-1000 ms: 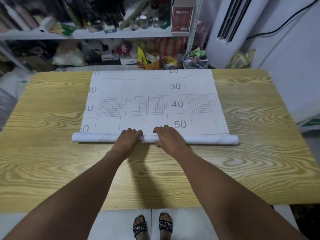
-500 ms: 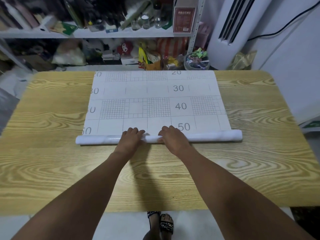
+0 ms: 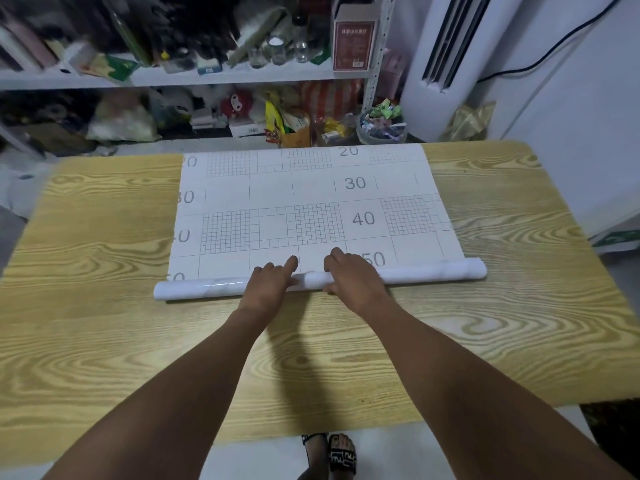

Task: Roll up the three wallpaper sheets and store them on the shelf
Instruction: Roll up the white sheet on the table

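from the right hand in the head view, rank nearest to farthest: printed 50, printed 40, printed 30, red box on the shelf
1. Printed 50, just right of the right hand.
2. Printed 40, beyond it.
3. Printed 30, farther up the sheet.
4. Red box, on the shelf behind the table.

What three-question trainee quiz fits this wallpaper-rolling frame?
1. True or false: both hands rest on the roll.
2. Which printed number does the right hand partly cover: A) 20 B) 30 C) 50?
3. Fill in: the flat part of the wallpaper sheet lies on the wooden ____.

Key: 1 true, the left hand is there too; 2 C; 3 table.
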